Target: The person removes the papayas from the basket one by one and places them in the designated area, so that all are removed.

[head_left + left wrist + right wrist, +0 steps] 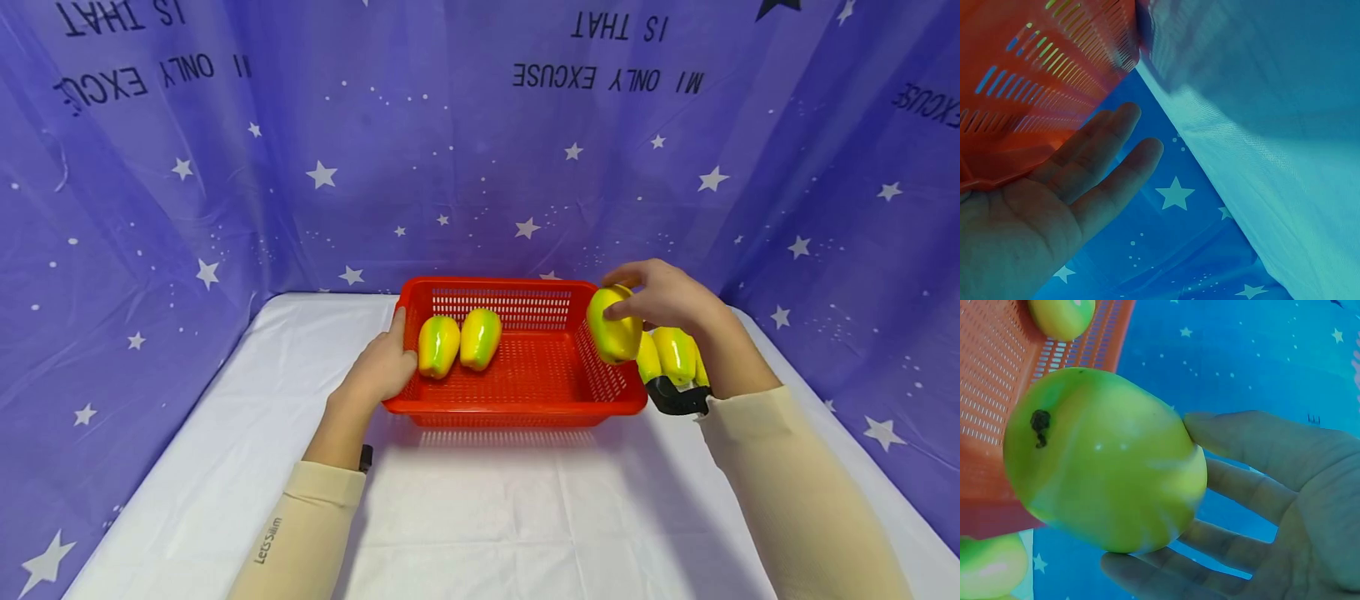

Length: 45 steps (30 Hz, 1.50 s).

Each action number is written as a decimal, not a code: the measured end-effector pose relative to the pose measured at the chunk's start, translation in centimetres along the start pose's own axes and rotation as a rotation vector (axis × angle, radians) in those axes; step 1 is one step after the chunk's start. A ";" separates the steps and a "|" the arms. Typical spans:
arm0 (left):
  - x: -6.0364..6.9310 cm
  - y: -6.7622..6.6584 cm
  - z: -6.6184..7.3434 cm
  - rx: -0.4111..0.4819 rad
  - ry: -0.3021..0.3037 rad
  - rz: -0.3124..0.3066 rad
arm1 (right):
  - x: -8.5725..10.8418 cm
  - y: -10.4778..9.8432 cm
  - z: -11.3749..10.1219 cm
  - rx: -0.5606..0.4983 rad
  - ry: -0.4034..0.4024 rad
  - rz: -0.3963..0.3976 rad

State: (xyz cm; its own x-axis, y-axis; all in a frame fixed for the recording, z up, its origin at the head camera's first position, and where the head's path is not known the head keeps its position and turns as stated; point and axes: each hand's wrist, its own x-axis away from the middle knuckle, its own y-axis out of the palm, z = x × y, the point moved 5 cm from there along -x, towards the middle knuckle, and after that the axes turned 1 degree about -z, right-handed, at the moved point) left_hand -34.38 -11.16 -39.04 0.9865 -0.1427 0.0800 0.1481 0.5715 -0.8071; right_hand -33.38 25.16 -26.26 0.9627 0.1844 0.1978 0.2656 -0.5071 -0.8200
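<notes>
Yellow fruit (617, 337) gripped by my right hand (667, 296), left hand (378, 364) holding red basket (517, 408); glossy skin could slip my fingertips.

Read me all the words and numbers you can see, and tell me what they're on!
"IS THAT": twice, upside down, on the purple cloth.
"MI ONLY EXCUSE": upside down, on the cloth's back.
"ONLY EXCU": upside down, at the cloth's left; its ends are lost in folds.
"EXCUSE": upside down, at the cloth's right edge, partly cut off.
"LetsSlim": on the left sleeve.
Black letters in the right wrist view: too small to read.
No numbers.
</notes>
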 end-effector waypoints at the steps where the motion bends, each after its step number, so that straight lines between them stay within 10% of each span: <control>1: 0.0 0.0 0.0 0.005 -0.003 0.001 | 0.1 0.0 0.3 -0.006 -0.002 -0.004; 45: 0.1 -0.1 0.0 0.032 0.026 0.017 | 1.9 2.2 10.6 -0.082 0.063 -0.132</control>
State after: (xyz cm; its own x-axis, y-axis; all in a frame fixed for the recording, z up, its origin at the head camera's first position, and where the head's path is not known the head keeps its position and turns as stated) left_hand -34.33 -11.19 -38.97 0.9868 -0.1537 0.0513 0.1344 0.5997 -0.7888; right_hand -31.45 33.28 -33.41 0.9199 0.2020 0.3361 0.3905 -0.5495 -0.7386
